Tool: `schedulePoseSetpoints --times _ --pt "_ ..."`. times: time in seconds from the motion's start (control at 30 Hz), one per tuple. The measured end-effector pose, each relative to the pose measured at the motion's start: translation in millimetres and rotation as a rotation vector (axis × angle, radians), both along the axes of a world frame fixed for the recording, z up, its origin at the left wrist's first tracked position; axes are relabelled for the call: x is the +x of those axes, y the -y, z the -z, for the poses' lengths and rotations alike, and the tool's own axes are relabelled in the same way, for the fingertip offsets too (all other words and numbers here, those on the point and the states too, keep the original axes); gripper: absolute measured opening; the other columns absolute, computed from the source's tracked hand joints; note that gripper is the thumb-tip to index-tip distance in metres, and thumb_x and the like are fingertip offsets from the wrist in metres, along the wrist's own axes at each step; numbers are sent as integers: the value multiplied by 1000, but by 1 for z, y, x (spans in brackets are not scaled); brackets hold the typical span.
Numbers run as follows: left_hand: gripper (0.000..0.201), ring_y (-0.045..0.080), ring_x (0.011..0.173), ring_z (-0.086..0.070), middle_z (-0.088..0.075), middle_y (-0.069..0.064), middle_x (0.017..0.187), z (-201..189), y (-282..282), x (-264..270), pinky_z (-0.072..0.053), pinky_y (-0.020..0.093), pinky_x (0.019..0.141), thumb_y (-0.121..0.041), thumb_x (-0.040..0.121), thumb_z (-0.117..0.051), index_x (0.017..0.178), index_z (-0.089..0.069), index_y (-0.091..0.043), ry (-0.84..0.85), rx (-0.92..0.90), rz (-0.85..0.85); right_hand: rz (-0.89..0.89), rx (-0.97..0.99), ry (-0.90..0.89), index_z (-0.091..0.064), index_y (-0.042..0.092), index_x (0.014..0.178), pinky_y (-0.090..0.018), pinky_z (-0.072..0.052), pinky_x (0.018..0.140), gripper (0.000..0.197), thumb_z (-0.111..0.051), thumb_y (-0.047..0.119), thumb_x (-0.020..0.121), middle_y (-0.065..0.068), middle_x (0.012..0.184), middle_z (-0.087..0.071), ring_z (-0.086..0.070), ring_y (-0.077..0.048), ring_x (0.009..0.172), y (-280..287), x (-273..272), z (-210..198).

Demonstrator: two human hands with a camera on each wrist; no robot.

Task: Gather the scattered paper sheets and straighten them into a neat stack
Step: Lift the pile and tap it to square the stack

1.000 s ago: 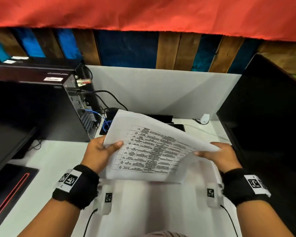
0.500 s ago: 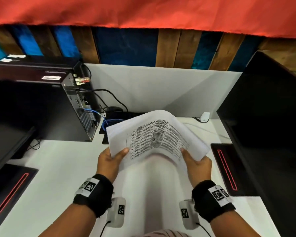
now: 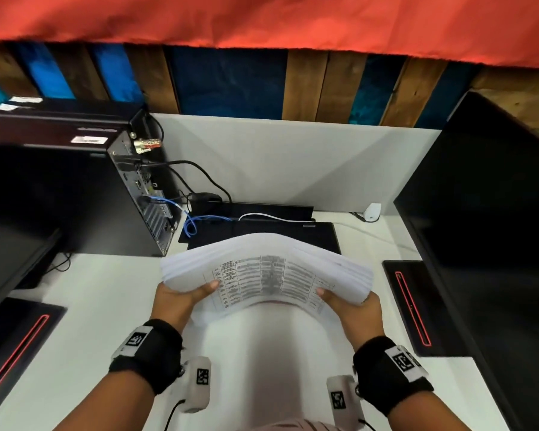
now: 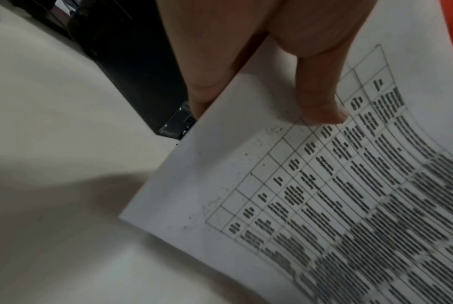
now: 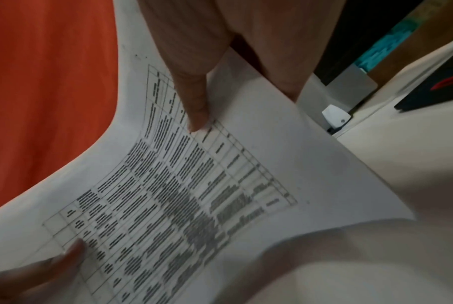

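The paper sheets (image 3: 266,275), held above the white desk (image 3: 100,306), looked light and floppy, bowing between the left hand (image 3: 178,303) and right hand (image 3: 355,309), each pinching a side edge, thumb on top.

We hold the paper sheets (image 3: 266,269) above the white surface (image 3: 106,306), bowed upward in the middle, a printed table facing us. Our left hand (image 3: 176,301) grips the left edge with the thumb on top; our right hand (image 3: 355,309) grips the right edge the same way. The sheet edges fan slightly at both ends. Behind the sheets lies a black laptop (image 3: 262,234); a computer tower (image 3: 84,194) stands to the left, a dark monitor (image 3: 492,231) to the right.
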State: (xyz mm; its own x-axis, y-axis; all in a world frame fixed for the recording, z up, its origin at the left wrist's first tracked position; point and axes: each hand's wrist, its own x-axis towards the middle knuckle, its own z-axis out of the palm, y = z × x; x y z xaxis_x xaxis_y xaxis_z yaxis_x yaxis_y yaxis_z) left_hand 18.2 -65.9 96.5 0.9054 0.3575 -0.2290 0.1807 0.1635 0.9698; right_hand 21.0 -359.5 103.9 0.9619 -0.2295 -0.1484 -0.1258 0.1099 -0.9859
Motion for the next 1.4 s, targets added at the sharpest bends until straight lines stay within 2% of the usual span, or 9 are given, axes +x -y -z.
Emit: schedulePoseSetpoints --times 0.2,0.4,0.5,0.6,0.7,0.83,1.07,1.27,1.4 --pt "51 21 93 -72 -75 9 99 0 -3 5 -58 24 75 -5 64 -82 112 -67 -3 40 -17 -30 102 -244 200 -32 57 133 -25 -48 96 95 -82 7 70 5 129 -47 -51 -8 121 2 -4 -4" --pt "40 28 105 -64 -69 10 111 -11 5 3 -49 37 92 -35 84 -67 116 -64 -11 103 -115 -158 -8 -512 296 -52 43 123 -21 -57 82 50 -71 18 83 13 129 -30 -32 28 112 -4 -13 -2" --pt "59 27 112 -61 -65 10 121 -11 4 3 -46 42 101 -48 76 -66 123 -59 -13 101 -133 -182 -10 -439 279 -43 47 124 4 -43 74 59 -72 16 82 0 132 -39 -40 18 114 -4 -14 -1" --pt "26 15 88 -66 -70 1 96 -17 7 4 -49 30 77 -37 88 -60 104 -65 -17 115 -126 -161 -24 -477 278 -41 45 130 9 -34 78 59 -68 17 86 10 132 -45 -38 -6 130 -7 -17 -1" --pt "17 14 75 -65 -68 -1 85 -26 12 5 -46 27 68 -35 87 -63 88 -66 -19 97 -127 -197 -6 -507 335 -38 58 118 4 -34 87 61 -65 12 88 26 121 -42 -43 16 114 -6 -14 -1" --pt "24 20 71 -55 -57 1 73 -22 4 12 -42 32 73 -33 85 -62 66 -54 -21 81 -98 -271 -50 -630 381 -41 51 117 -11 -41 90 49 -55 11 93 7 108 -45 -46 11 105 -10 -13 -1" --pt "23 16 74 -57 -60 -2 76 -15 4 10 -45 29 73 -40 84 -61 84 -62 -18 145 -83 -230 -12 -605 309 -37 59 115 8 -31 83 69 -70 7 83 9 109 -43 -42 23 103 -3 -14 -1" --pt "58 17 82 -73 -76 5 89 1 -10 8 -58 22 70 -16 43 -90 97 -69 -11 65 -14 101 30 -178 100 -44 34 132 -9 -50 82 77 -79 1 71 17 107 -62 -63 11 96 11 -7 8" --pt "49 16 86 -72 -77 -1 85 17 -19 4 -53 39 90 3 51 -87 94 -71 -13 -97 87 173 -141 -99 -157 -71 16 91 -36 -55 86 40 -84 -6 61 -3 91 -77 -69 -29 101 23 3 24"
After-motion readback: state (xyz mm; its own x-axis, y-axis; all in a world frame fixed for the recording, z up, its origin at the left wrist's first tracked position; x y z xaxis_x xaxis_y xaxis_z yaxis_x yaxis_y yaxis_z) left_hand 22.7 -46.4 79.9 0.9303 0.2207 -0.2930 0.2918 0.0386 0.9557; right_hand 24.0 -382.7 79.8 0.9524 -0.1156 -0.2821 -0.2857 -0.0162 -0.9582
